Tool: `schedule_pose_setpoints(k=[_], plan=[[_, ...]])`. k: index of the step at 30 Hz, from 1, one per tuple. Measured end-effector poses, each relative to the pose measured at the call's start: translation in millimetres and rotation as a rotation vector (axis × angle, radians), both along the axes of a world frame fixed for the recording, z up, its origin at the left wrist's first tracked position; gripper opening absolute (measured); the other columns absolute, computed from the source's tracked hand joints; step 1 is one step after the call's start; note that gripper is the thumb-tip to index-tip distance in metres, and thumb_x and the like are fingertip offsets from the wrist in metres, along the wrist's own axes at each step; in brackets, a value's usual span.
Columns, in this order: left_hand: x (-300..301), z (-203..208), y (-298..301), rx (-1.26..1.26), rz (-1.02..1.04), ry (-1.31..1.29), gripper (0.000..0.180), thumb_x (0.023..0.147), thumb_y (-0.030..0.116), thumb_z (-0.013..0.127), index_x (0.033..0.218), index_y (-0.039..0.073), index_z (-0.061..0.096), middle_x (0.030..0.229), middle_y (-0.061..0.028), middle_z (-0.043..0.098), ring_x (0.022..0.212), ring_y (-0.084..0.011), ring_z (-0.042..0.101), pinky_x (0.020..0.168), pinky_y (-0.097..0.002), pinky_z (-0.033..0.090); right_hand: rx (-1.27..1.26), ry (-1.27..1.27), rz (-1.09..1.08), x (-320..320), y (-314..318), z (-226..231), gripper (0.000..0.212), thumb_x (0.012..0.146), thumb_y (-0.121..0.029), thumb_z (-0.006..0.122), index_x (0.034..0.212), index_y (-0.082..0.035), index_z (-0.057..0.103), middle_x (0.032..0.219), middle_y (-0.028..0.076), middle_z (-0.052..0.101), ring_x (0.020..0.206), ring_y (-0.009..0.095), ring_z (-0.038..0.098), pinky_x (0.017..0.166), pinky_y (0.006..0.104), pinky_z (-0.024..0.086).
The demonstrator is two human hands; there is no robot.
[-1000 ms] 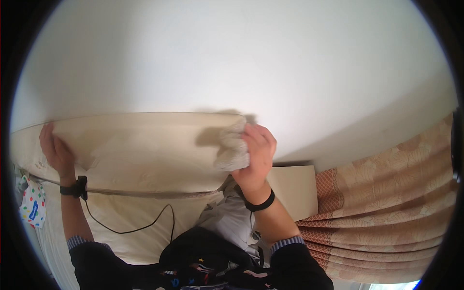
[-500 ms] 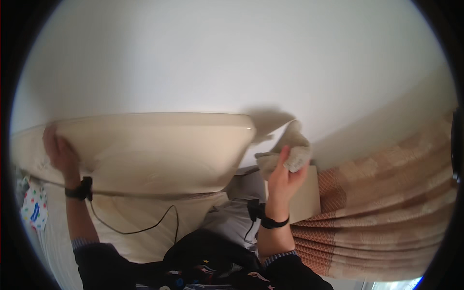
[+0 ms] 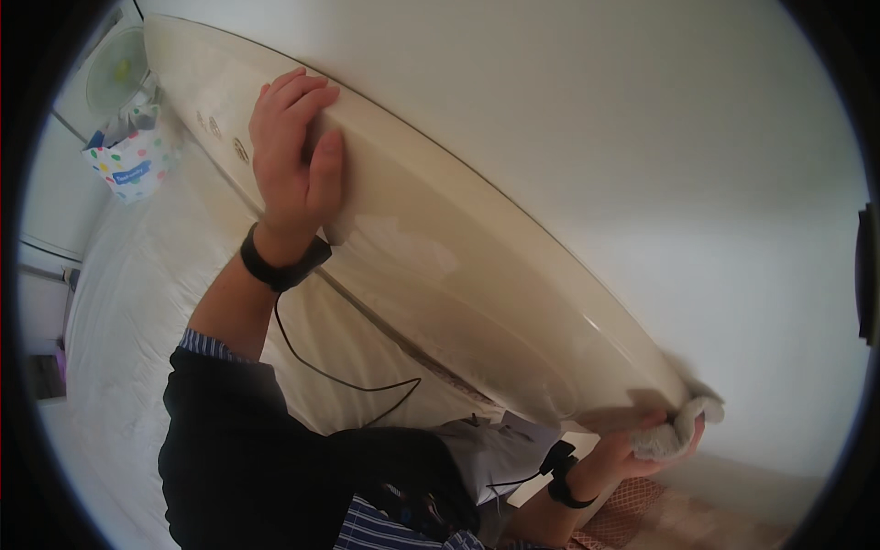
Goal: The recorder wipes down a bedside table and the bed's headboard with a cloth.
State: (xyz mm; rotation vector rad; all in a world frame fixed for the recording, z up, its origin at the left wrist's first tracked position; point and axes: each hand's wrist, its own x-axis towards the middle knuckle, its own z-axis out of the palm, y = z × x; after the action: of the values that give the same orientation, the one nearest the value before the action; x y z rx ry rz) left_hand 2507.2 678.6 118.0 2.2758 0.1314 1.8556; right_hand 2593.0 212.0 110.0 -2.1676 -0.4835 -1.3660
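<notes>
A glossy cream headboard (image 3: pixel 440 261) runs diagonally along the wall, from the upper left to the lower right. My left hand (image 3: pixel 291 151) lies against its face near the top edge, fingers spread and holding nothing. At the headboard's right end, my right hand (image 3: pixel 632 449) grips a crumpled greyish-white cloth (image 3: pixel 669 440). That cloth is beside the end corner and seems to touch it. Part of the right hand's fingers is hidden behind the cloth. Each wrist wears a black band, and a thin black cable (image 3: pixel 353 385) hangs from the left one.
A bed with a pale sheet (image 3: pixel 137 302) lies below the headboard. A white bag with coloured dots (image 3: pixel 133 165) stands at its far left, near a round fan (image 3: pixel 117 69). The white wall (image 3: pixel 642 165) backs the headboard. A patterned brown curtain (image 3: pixel 642 513) hangs at the lower right.
My view has turned toward the right, so the headboard now slants. My right hand has brought the cloth to the headboard's right end. The left hand now lies farther along the headboard.
</notes>
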Motion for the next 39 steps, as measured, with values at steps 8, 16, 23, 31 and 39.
schedule_pose_setpoints(k=[8, 16, 23, 31, 39], plan=[[-4, 5, -6, -0.06, 0.042, 0.091, 0.037, 0.079, 0.012, 0.059, 0.113, -0.003, 0.068, 0.122, -0.0214, 0.065, 0.125, -0.0432, 0.057, 0.117, -0.0591, 0.03, -0.016, 0.025, -0.146, 1, -17, -2, 0.057, 0.103, -0.027, 0.06, 0.144, 0.01, 0.043, 0.142, 0.026, 0.052, 0.125, 0.039, 0.056, 0.104, 0.0494, 0.048], [-8, 11, 0, -0.044, 0.021, 0.2, 0.046, 0.099, 0.032, 0.046, 0.12, -0.005, 0.063, 0.13, -0.0251, 0.061, 0.131, -0.0474, 0.052, 0.117, -0.0617, 0.029, 0.272, 0.121, -0.05, 0, 0, 18, 0.056, 0.102, -0.029, 0.062, 0.143, 0.007, 0.046, 0.141, 0.025, 0.053, 0.125, 0.036, 0.058, 0.103, 0.0474, 0.05], [-6, 7, -8, -0.088, 0.006, 0.15, 0.039, 0.083, 0.015, 0.057, 0.115, -0.004, 0.068, 0.124, -0.0228, 0.064, 0.126, -0.0455, 0.056, 0.117, -0.0618, 0.027, -0.108, 0.039, -0.12, 10, -23, 4, 0.055, 0.103, -0.031, 0.059, 0.138, 0.008, 0.043, 0.135, 0.022, 0.049, 0.124, 0.038, 0.05, 0.107, 0.0502, 0.04], [4, -4, -12, -0.013, -0.021, 0.179, 0.038, 0.091, 0.009, 0.05, 0.124, -0.004, 0.064, 0.132, -0.0214, 0.062, 0.134, -0.0422, 0.052, 0.121, -0.0564, 0.028, 0.094, 0.055, -0.019, 10, -4, -3, 0.057, 0.098, -0.028, 0.07, 0.134, 0.01, 0.048, 0.127, 0.022, 0.055, 0.116, 0.037, 0.057, 0.102, 0.0471, 0.045], [21, -7, -9, 0.069, -0.01, 0.038, 0.029, 0.092, 0.006, 0.056, 0.118, -0.002, 0.066, 0.124, -0.0193, 0.065, 0.12, -0.0391, 0.059, 0.108, -0.0489, 0.04, 0.003, 0.08, 0.064, 2, 7, -31, 0.058, 0.097, -0.012, 0.07, 0.145, 0.01, 0.045, 0.151, 0.033, 0.041, 0.137, 0.048, 0.047, 0.112, 0.0531, 0.041]])
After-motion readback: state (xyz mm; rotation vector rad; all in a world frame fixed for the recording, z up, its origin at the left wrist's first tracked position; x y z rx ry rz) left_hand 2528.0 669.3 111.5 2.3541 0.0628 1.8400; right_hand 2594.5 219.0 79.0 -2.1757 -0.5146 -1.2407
